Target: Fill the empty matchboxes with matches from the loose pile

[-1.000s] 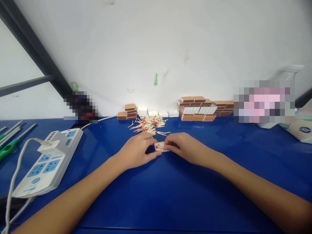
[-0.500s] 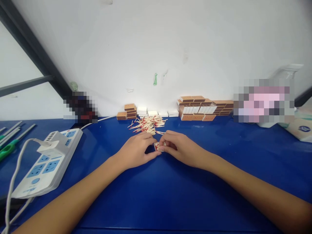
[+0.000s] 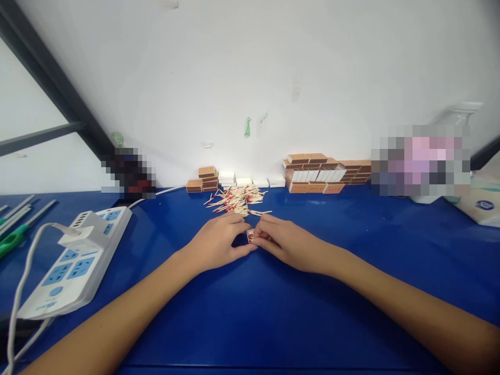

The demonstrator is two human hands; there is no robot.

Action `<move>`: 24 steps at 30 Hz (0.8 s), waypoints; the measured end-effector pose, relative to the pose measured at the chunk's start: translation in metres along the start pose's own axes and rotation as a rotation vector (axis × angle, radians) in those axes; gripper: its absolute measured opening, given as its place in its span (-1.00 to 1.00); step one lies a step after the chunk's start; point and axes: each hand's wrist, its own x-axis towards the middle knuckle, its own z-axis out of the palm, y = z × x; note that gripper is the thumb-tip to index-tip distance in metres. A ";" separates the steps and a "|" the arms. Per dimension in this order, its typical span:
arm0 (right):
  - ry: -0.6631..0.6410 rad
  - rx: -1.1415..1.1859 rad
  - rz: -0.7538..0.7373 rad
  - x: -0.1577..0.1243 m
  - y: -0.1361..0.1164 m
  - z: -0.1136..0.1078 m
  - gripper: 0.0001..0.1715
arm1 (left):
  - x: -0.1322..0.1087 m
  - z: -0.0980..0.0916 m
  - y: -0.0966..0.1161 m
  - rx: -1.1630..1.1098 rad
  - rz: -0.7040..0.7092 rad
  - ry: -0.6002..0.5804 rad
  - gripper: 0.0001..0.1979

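Note:
A small white matchbox tray (image 3: 250,236) with red-tipped matches in it lies on the blue table between my hands. My left hand (image 3: 224,241) grips its left end between thumb and fingers. Over the tray's right part, my right hand (image 3: 279,239) has its fingers pinched together; what they hold, if anything, is hidden. Just beyond the hands is a loose heap of matches (image 3: 240,198). White trays (image 3: 244,182) stand along the wall behind the heap, with brown matchboxes (image 3: 208,178) stacked to their left.
A larger stack of matchboxes (image 3: 312,174) stands by the wall at right. On the left lie a white power strip (image 3: 78,265) with a cable and green-handled scissors (image 3: 13,239). A tissue pack (image 3: 480,200) is at far right.
My right hand's fingers have shifted slightly over the tray and cover more of its right part. My left hand stays almost where it was.

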 end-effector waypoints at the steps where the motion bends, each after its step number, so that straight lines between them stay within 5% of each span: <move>1: -0.012 -0.004 0.002 0.000 0.000 0.000 -0.73 | 0.000 0.000 0.000 0.002 0.001 0.000 -0.77; 24: 0.045 0.049 0.044 0.000 -0.006 -0.005 -0.81 | 0.000 0.001 0.001 0.019 0.022 0.001 -0.76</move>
